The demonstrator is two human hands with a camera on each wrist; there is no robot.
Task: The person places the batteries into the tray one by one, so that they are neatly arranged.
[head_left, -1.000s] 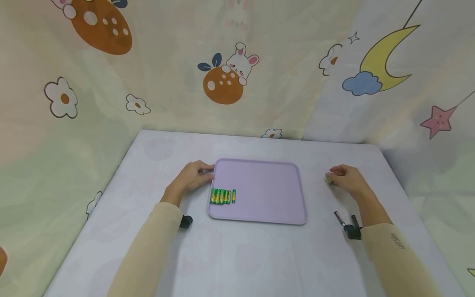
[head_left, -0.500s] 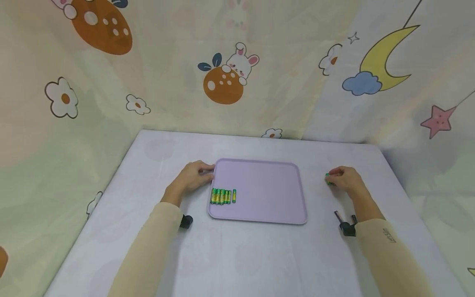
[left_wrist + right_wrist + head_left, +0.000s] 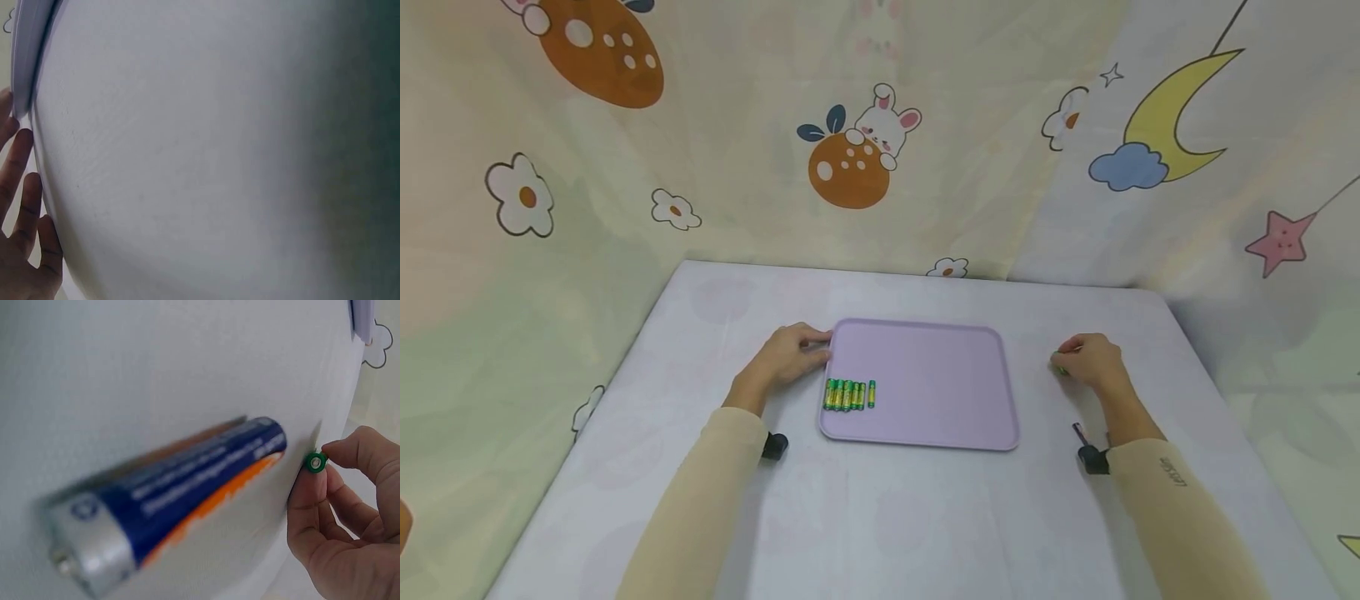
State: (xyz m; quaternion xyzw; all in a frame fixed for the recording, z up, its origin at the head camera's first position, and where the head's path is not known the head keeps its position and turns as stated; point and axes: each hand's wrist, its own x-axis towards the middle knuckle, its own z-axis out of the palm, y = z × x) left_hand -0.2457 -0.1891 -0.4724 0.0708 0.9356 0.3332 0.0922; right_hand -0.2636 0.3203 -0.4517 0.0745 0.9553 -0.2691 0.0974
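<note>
A lilac tray [image 3: 932, 375] lies on the table with a row of green and yellow batteries [image 3: 844, 395] near its left side. My left hand [image 3: 786, 357] rests at the tray's left edge, its fingertips right at the rim; in the left wrist view the fingers [image 3: 28, 206] are spread and hold nothing. To the right of the tray, my right hand [image 3: 1092, 360] pinches a green battery [image 3: 315, 463] between thumb and fingers, close over the tabletop. The right wrist view shows the battery end-on, its length mostly hidden.
A blue, orange and silver battery [image 3: 187, 484] lies on the white cloth beside my right hand. Black wrist cameras [image 3: 1093, 460] sit at both sleeves. A printed fabric backdrop [image 3: 985, 150] stands behind and beside the table [image 3: 887, 517].
My right hand has shifted slightly left and toward the tray with the green battery in its pinch. The left hand and the batteries on the tray have stayed put.
</note>
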